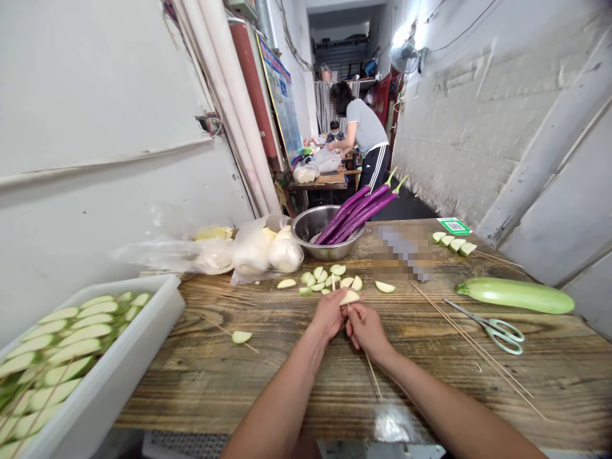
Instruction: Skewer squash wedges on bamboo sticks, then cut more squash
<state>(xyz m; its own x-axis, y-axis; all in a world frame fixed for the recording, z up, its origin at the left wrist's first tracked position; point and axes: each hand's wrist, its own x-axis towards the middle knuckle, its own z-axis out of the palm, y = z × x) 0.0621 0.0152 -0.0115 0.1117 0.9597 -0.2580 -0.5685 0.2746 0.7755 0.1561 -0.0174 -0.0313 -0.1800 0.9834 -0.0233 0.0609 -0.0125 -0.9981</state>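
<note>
Over the middle of the wooden table, my left hand (pixel 329 313) is closed on a pale green zucchini slice (pixel 350 298). My right hand (pixel 367 329) pinches a thin wooden skewer (pixel 374 377) just below that slice, its long end slanting down toward me. Whether the tip is inside the slice is hidden by my fingers. Right behind my hands lies a loose pile of cut zucchini slices (pixel 319 276), with a single slice (pixel 385 287) to its right. Left of my hands, another slice (pixel 241 336) sits on a skewer on the table.
A white tub (pixel 157 319) of skewered slices stands at left. Behind are bagged white vegetables (pixel 253 248) and a steel bowl (pixel 306 231) with purple eggplants (pixel 351 213). Scissors (pixel 502 335), loose skewers (pixel 478 347) and a whole zucchini (pixel 519 295) lie right. A person (pixel 368 127) bends over another table.
</note>
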